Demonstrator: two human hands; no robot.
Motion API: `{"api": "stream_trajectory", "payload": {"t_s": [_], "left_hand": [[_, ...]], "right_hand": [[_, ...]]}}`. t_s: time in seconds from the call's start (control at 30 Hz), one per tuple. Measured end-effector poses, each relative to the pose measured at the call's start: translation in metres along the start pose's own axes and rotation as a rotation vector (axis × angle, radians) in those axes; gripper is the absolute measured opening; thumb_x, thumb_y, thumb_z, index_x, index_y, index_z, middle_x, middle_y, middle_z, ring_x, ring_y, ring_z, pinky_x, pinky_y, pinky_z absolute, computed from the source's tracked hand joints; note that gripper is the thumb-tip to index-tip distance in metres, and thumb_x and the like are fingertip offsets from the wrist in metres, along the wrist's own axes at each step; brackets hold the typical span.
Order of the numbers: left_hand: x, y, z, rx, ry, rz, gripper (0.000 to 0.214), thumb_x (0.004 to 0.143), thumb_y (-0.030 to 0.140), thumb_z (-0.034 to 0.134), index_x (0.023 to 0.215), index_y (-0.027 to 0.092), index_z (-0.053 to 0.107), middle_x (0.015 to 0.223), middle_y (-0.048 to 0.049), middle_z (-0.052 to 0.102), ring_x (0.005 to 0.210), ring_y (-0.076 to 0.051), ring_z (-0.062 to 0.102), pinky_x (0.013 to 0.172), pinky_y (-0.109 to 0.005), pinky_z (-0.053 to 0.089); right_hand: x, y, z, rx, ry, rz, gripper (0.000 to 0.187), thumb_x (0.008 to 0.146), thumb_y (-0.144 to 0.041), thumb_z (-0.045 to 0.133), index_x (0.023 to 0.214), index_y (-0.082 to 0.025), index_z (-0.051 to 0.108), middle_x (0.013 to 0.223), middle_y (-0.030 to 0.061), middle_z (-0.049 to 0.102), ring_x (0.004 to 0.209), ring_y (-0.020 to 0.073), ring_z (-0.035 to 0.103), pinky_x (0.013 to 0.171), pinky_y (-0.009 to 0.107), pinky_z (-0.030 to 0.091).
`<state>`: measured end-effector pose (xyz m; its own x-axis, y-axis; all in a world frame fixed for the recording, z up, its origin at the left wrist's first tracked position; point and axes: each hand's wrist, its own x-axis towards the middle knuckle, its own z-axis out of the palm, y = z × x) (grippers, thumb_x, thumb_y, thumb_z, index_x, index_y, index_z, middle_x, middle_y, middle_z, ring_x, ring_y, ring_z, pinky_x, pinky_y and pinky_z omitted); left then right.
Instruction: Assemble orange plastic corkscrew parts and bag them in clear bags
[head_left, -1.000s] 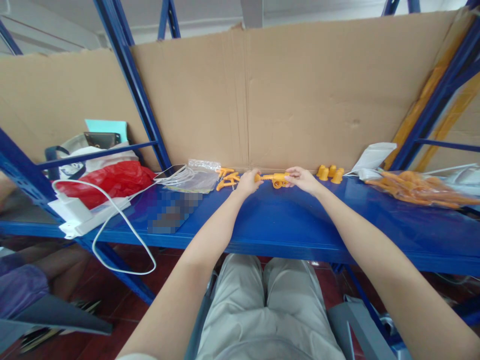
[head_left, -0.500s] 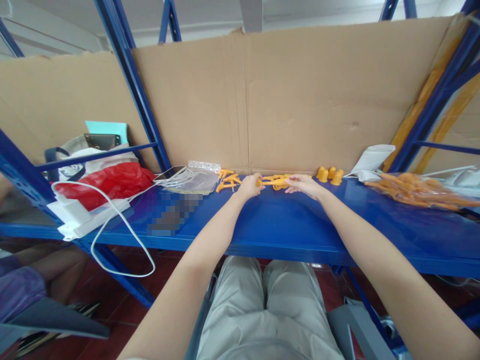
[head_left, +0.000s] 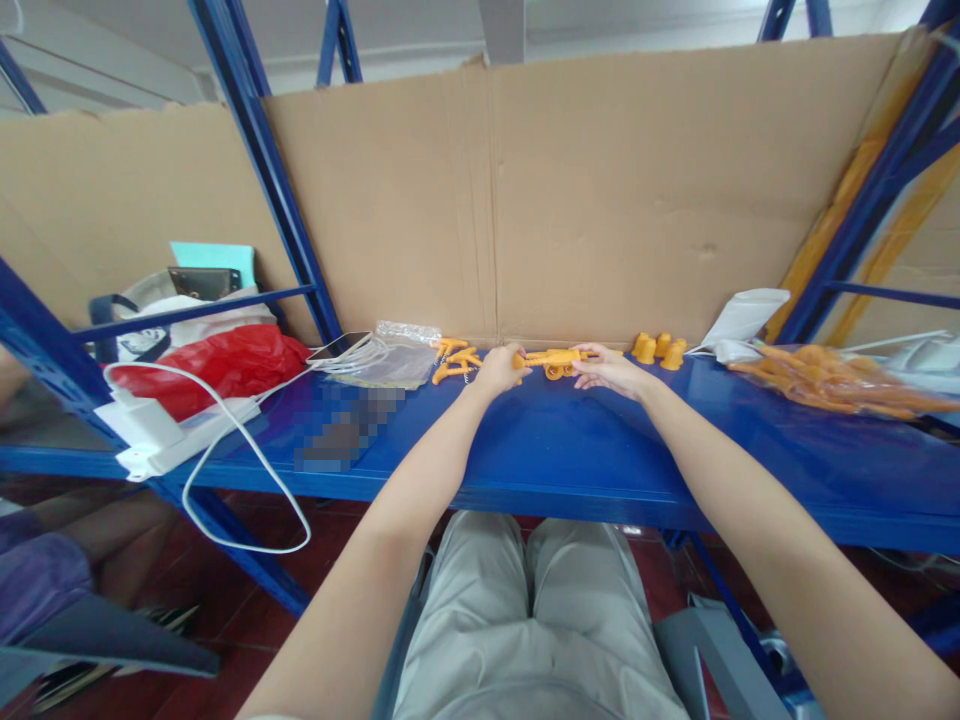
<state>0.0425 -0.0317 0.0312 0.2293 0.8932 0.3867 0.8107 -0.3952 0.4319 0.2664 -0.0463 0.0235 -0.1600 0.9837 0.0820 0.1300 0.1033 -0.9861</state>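
My left hand (head_left: 501, 372) is closed around the left end of a yellow plastic part (head_left: 551, 357), a long thin piece lying level above the blue shelf. At its other end, the thumb and fingers of my right hand (head_left: 609, 370) pinch the same part. Below it, between the hands, sit small round yellow pieces (head_left: 555, 372). Just left of my left hand lie several yellow branched pieces (head_left: 453, 360) with dark springs or screws. Yellow cup-shaped pieces (head_left: 662, 348) stand to the right of my right hand. The fingertips partly hide what they hold.
Cardboard (head_left: 600, 200) walls off the back of the blue shelf (head_left: 570, 450). Left are a clear plastic bag (head_left: 390, 365), white cables, a power strip (head_left: 172, 440) and a red bag (head_left: 225, 365). A bag of orange parts (head_left: 832, 380) lies right. Another person's leg shows at lower left.
The yellow part between my hands has shifted and turned slightly, and now looks like one level piece. My right fingers have closed in on its right end. My left hand has barely moved.
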Motion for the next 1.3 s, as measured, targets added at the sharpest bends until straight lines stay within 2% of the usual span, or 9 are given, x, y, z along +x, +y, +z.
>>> {"api": "stream_trajectory", "payload": {"t_s": [0.1, 0.3, 0.47, 0.7, 0.8, 0.9, 1.0, 1.1, 1.3], "left_hand": [[-0.001, 0.001, -0.002, 0.001, 0.012, 0.010, 0.027, 0.078, 0.021, 0.075, 0.103, 0.018, 0.064, 0.082, -0.0024, 0.071, 0.070, -0.015, 0.068, 0.074, -0.026, 0.052], [-0.001, 0.000, -0.004, -0.004, 0.000, 0.006, 0.027, 0.078, 0.020, 0.075, 0.102, 0.018, 0.065, 0.082, -0.0023, 0.071, 0.068, -0.014, 0.068, 0.072, -0.025, 0.052], [-0.001, -0.001, -0.001, -0.005, 0.008, 0.011, 0.025, 0.078, 0.022, 0.074, 0.102, 0.018, 0.065, 0.078, -0.0010, 0.070, 0.063, -0.013, 0.067, 0.071, -0.025, 0.052], [0.000, -0.004, -0.002, 0.004, -0.005, 0.000, 0.024, 0.079, 0.019, 0.071, 0.103, 0.019, 0.065, 0.074, 0.0004, 0.068, 0.061, -0.013, 0.066, 0.069, -0.024, 0.052], [0.000, -0.004, -0.003, 0.021, -0.034, -0.009, 0.026, 0.081, 0.019, 0.069, 0.106, 0.018, 0.065, 0.074, -0.0009, 0.069, 0.061, -0.014, 0.066, 0.069, -0.025, 0.052], [0.000, -0.002, -0.005, 0.079, -0.002, 0.032, 0.026, 0.079, 0.019, 0.071, 0.105, 0.018, 0.066, 0.083, -0.0044, 0.072, 0.078, -0.018, 0.069, 0.077, -0.026, 0.052], [0.000, 0.001, -0.005, 0.130, 0.035, 0.073, 0.025, 0.078, 0.018, 0.072, 0.103, 0.019, 0.067, 0.089, -0.0055, 0.073, 0.092, -0.020, 0.068, 0.084, -0.028, 0.050], [-0.001, 0.002, -0.007, 0.128, 0.015, 0.076, 0.025, 0.079, 0.017, 0.070, 0.104, 0.019, 0.066, 0.086, -0.0050, 0.073, 0.089, -0.020, 0.068, 0.084, -0.028, 0.050], [-0.002, 0.003, -0.008, 0.126, 0.025, 0.103, 0.023, 0.081, 0.017, 0.069, 0.104, 0.018, 0.066, 0.089, -0.0063, 0.072, 0.093, -0.021, 0.068, 0.086, -0.028, 0.049]], "right_hand": [[0.000, 0.000, 0.002, -0.018, 0.013, -0.004, 0.016, 0.089, -0.026, 0.067, 0.094, -0.017, 0.055, 0.061, -0.0009, 0.065, 0.047, 0.0102, 0.062, 0.049, 0.019, 0.051], [-0.002, -0.003, 0.010, -0.110, 0.043, -0.016, 0.026, 0.093, -0.039, 0.059, 0.080, -0.017, 0.053, 0.048, -0.0018, 0.059, 0.036, 0.0091, 0.054, 0.036, 0.016, 0.038], [-0.001, -0.003, 0.011, -0.155, 0.058, -0.020, 0.035, 0.093, -0.042, 0.057, 0.069, -0.018, 0.049, 0.046, -0.0017, 0.056, 0.035, 0.0081, 0.053, 0.035, 0.016, 0.036], [0.002, 0.002, 0.009, -0.087, 0.038, -0.034, 0.020, 0.088, -0.030, 0.068, 0.083, -0.019, 0.052, 0.058, -0.0036, 0.060, 0.042, 0.0081, 0.056, 0.040, 0.017, 0.041], [0.002, 0.003, 0.007, -0.062, 0.027, -0.044, 0.024, 0.083, -0.025, 0.073, 0.090, -0.020, 0.051, 0.061, -0.0055, 0.062, 0.044, 0.0085, 0.058, 0.043, 0.017, 0.043], [0.002, 0.002, 0.006, -0.076, 0.015, -0.047, 0.022, 0.085, -0.031, 0.072, 0.083, -0.018, 0.053, 0.058, -0.0038, 0.061, 0.043, 0.0080, 0.057, 0.042, 0.017, 0.041], [0.002, 0.000, 0.006, -0.126, -0.005, -0.025, 0.036, 0.090, -0.043, 0.063, 0.068, -0.016, 0.054, 0.051, 0.0004, 0.059, 0.040, 0.0077, 0.054, 0.040, 0.018, 0.038], [0.003, -0.001, 0.009, -0.156, 0.007, -0.002, 0.045, 0.092, -0.047, 0.058, 0.060, -0.015, 0.052, 0.045, 0.0013, 0.055, 0.035, 0.0076, 0.049, 0.037, 0.019, 0.036], [0.004, 0.000, 0.014, -0.108, 0.073, 0.038, 0.043, 0.092, -0.051, 0.056, 0.065, -0.018, 0.051, 0.041, -0.0007, 0.051, 0.030, 0.0086, 0.044, 0.031, 0.019, 0.033]]}}
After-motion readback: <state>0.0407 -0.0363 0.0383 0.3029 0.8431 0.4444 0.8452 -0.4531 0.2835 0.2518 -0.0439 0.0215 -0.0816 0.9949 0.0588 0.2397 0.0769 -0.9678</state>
